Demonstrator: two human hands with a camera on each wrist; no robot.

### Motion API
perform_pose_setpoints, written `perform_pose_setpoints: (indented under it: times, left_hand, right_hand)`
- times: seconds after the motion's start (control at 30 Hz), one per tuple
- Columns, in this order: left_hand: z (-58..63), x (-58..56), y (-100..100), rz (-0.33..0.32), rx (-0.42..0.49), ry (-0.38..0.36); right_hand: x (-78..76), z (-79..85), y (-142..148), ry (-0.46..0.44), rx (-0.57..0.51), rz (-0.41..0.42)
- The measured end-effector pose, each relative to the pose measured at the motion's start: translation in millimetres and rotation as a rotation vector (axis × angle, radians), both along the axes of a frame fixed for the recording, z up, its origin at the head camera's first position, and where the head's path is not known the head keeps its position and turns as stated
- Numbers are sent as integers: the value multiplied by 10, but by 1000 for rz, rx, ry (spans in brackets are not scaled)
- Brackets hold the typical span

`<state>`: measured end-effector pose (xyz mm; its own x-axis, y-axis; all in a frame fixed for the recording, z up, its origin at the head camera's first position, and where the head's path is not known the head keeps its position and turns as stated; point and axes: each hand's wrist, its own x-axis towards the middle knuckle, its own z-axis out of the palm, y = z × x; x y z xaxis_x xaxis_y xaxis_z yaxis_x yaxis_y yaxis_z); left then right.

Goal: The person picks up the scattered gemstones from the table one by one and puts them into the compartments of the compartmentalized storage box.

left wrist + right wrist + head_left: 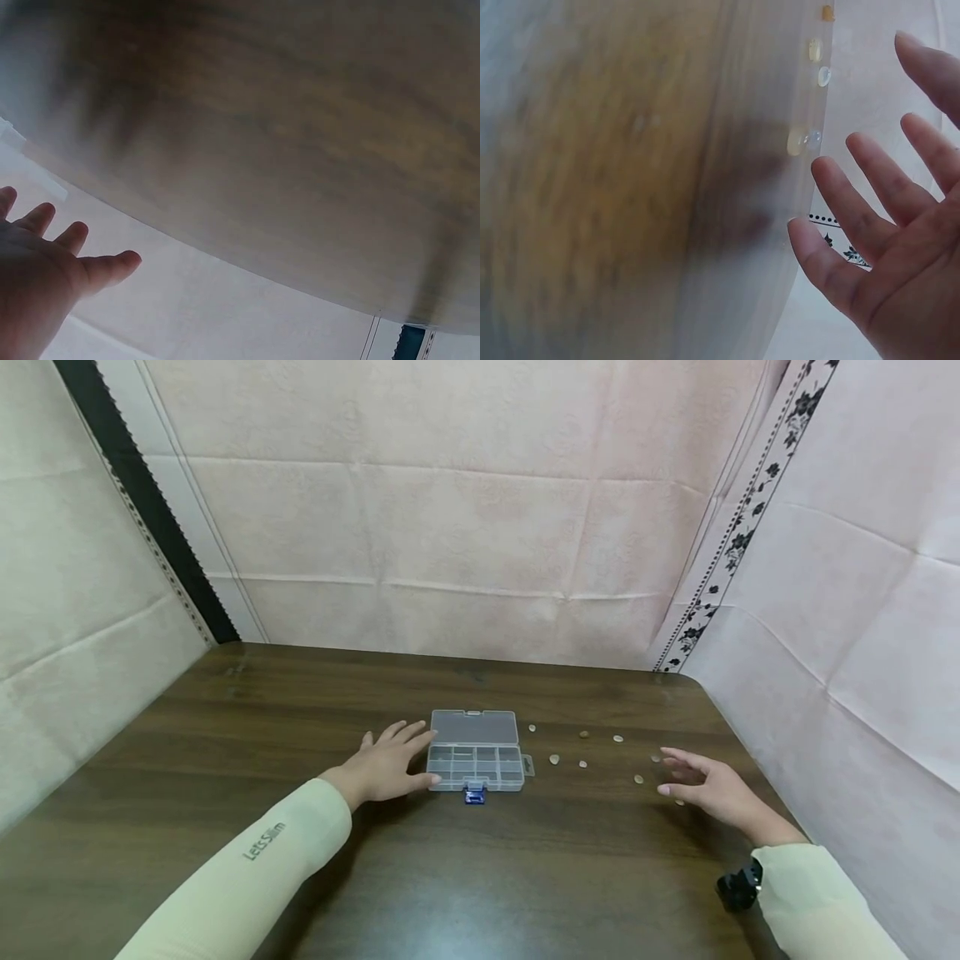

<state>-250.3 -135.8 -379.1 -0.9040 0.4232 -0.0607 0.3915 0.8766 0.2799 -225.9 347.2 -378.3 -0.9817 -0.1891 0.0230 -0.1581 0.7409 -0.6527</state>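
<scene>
Plainly, at the centre of the head view, we see a clear compartment box (487,768), lid folded back, with a blue piece (475,796) at its front edge. Our left hand (386,766) spreads its fingers at the box's left edge; our right hand (705,789), right of centre, has thumb and fingers parted. Small stone-like pieces (554,759) lie between on the wooden table (337,693), bounded at upper right by cloth (862,568).
</scene>
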Motion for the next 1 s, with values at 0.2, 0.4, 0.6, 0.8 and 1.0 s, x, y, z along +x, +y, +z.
perform_pose_setpoints:
  times: [0.2,0.4,0.6,0.8,1.0]
  left_hand:
    - [15,-18,6,6,-21,-23]
    - [-2,-32,15,9,-26,-33]
    - [9,-33,25,7,-33,-28]
    - [30,-22,26,8,-46,-21]
    - [31,-26,28,1,-46,-20]
  right_hand:
    - [12,-14,28,-2,-2,16]
    - [17,-4,69,-14,31,30]
    - [32,-7,110,-49,52,35]
    - [28,4,127,-36,122,35]
    - [42,15,128,-19,179,52]
